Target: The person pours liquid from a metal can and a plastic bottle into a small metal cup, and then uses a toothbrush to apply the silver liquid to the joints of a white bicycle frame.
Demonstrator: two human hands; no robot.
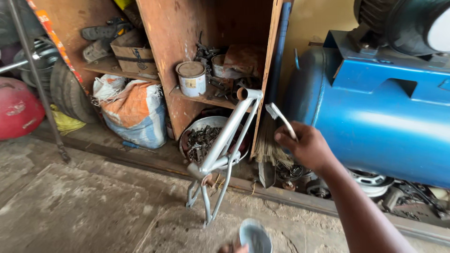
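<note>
A silver-painted bicycle frame (224,152) leans upright against the wooden shelf unit, its lower end on the concrete floor. My right hand (307,147) is raised to the right of the frame, gripping a small brush (280,118) with pale, paint-covered bristles pointing up-left toward the frame's top tube. At the bottom edge, my left hand (233,247) shows only its fingertips and holds a small round container of silver paint (255,236).
A wooden shelf unit (187,61) holds a paint tin (191,78) and metal parts; a bowl of scrap (202,138) sits below. A big blue compressor tank (379,112) stands right. A sack (133,112), tyres and a red object (16,110) lie left.
</note>
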